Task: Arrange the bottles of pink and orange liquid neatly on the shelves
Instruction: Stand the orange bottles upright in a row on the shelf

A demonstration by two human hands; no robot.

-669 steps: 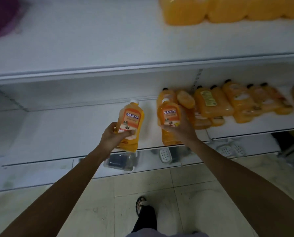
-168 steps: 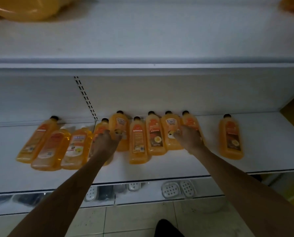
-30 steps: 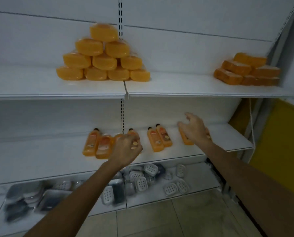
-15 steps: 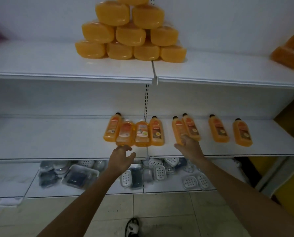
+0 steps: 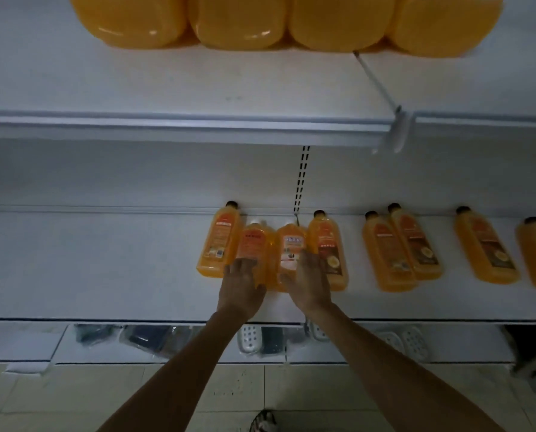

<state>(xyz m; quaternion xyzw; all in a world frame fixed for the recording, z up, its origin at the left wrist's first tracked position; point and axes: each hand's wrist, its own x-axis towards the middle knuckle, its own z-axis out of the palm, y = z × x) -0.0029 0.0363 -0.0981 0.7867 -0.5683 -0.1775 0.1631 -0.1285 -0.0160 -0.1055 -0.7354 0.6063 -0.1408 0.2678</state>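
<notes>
The upper shelf (image 5: 198, 88) carries a tight row of large orange-filled packs (image 5: 235, 23), cut off by the top of the view. The middle shelf (image 5: 88, 275) holds the task's stock: eight bottles of orange liquid, all lying flat with caps toward the back wall. No pink liquid is in sight. A block of four (image 5: 219, 241) lies side by side and touching, nearly squared. A touching pair (image 5: 385, 254) lies askew to the right, and two single bottles (image 5: 485, 244) lie further right, apart and angled. In my judgement the work is part done: spacing and alignment on the right remain. The left hand (image 5: 240, 288) rests on the foot of the block's second bottle (image 5: 254, 244) and the right hand (image 5: 308, 282) on the third (image 5: 291, 244). Whether the fingers clasp or merely press, I cannot tell.
</notes>
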